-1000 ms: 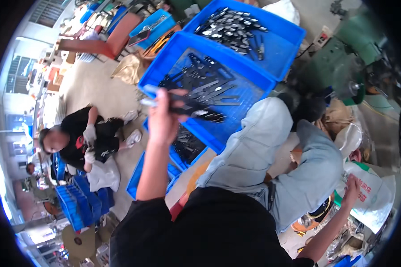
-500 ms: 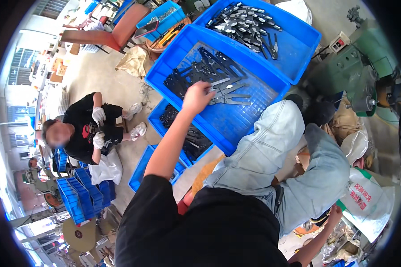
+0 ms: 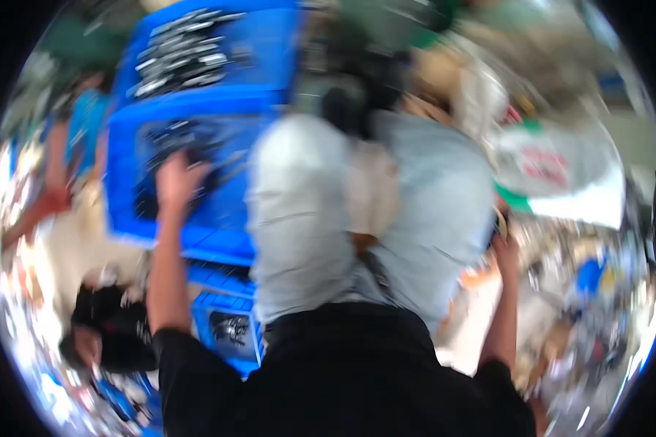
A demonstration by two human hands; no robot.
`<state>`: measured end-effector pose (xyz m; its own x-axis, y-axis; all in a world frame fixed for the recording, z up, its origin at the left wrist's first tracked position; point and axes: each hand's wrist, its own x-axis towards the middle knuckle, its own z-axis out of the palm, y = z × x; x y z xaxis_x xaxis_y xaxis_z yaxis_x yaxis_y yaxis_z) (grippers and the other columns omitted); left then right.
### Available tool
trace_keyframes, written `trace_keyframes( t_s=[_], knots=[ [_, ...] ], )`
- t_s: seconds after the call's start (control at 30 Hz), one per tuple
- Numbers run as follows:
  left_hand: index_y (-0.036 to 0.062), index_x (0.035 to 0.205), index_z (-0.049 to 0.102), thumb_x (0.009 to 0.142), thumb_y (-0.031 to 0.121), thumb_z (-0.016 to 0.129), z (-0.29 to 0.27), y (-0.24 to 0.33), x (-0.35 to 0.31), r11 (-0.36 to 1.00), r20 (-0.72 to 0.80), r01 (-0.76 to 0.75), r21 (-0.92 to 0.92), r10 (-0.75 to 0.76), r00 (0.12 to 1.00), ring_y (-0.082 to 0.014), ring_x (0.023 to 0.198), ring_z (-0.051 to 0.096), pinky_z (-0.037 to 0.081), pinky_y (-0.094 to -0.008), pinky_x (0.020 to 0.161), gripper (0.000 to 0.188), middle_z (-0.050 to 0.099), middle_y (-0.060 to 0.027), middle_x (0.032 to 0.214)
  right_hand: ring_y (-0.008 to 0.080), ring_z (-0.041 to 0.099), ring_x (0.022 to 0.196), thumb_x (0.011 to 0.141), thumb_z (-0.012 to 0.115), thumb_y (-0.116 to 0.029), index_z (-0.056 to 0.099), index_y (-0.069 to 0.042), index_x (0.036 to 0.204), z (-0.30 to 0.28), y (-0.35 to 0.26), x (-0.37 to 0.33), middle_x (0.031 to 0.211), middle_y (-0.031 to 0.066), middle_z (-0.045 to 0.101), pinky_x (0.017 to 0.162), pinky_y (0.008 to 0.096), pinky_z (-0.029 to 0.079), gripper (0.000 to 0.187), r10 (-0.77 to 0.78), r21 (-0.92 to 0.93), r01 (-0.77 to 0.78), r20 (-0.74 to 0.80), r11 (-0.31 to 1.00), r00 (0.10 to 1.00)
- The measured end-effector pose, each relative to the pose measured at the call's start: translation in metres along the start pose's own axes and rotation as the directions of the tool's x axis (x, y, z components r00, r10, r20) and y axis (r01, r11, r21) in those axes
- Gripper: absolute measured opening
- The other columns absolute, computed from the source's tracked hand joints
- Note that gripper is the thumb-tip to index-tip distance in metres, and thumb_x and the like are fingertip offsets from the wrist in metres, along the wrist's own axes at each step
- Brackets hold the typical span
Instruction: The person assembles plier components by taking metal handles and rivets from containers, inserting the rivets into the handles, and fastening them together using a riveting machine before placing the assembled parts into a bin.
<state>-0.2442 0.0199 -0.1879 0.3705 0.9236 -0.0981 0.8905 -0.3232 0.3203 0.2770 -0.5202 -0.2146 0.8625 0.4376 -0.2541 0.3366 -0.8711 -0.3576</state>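
Observation:
The whole view is smeared by motion. My left hand (image 3: 178, 178) reaches into the nearer blue bin (image 3: 233, 244), over a heap of dark metal parts (image 3: 169, 138) shaped like pliers. Its fingers are too blurred to show whether they grip one. Out by my right thigh, my right hand (image 3: 506, 244) hangs low beside a small dark thing with a yellowish rim (image 3: 498, 224). Blur hides whether the fingers hold it.
Behind the nearer bin stands another blue bin (image 3: 259, 54) with silvery-dark parts (image 3: 182, 54). More blue bins (image 3: 222, 302) sit lower, by my left leg. A white sack (image 3: 561, 164) lies at right. A person in black (image 3: 113, 320) is at lower left.
My view has swung right, so bins and co-worker appear farther left. My left hand remains in the nearer bin, now over the dark heap. My right hand shows higher, beside my thigh.

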Motion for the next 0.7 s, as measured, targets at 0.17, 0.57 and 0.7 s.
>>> trace_keyframes(
  t_s=[0.17, 0.57, 0.7],
  knots=[
    [-0.0052, 0.123, 0.055, 0.088, 0.009, 0.061, -0.035, -0.068, -0.035, 0.608, -0.076, 0.102, -0.787, -0.260, 0.963, -0.0186, 0.104, 0.059, 0.051, -0.0307, 0.085, 0.038, 0.060, -0.0140, 0.116, 0.0302, 0.067, 0.071, 0.079, 0.067, -0.025, 0.068, -0.001, 0.085, -0.009, -0.030, 0.018, 0.077, 0.0197, 0.067, 0.065, 0.0391, 0.051, 0.025, 0.006, -0.066, -0.008, -0.023, 0.998, 1.000],
    [-0.0072, 0.137, 0.040, 0.097, -0.003, 0.043, -0.034, -0.045, -0.105, -0.558, 0.028, 0.034, -0.829, 0.018, 0.999, -0.0328, 0.132, 0.040, 0.048, -0.0296, 0.106, 0.040, 0.038, -0.0233, 0.142, 0.0285, 0.066, 0.077, 0.079, 0.071, -0.020, 0.072, -0.009, 0.088, 0.014, -0.045, 0.008, 0.083, 0.0091, 0.067, 0.068, 0.0389, 0.052, 0.015, -0.183, -0.095, 0.171, -0.146, 0.981, 0.972],
    [-0.0060, 0.139, 0.038, 0.097, -0.003, 0.044, -0.035, -0.027, -0.106, -0.548, 0.033, 0.025, -0.836, -0.005, 0.999, -0.0326, 0.132, 0.040, 0.047, -0.0302, 0.107, 0.042, 0.039, -0.0258, 0.141, 0.0299, 0.067, 0.081, 0.080, 0.069, -0.027, 0.072, -0.012, 0.088, 0.022, -0.054, 0.010, 0.084, 0.0089, 0.068, 0.070, 0.0408, 0.054, 0.017, -0.116, -0.131, 0.093, -0.181, 0.987, 0.977]
  ],
)
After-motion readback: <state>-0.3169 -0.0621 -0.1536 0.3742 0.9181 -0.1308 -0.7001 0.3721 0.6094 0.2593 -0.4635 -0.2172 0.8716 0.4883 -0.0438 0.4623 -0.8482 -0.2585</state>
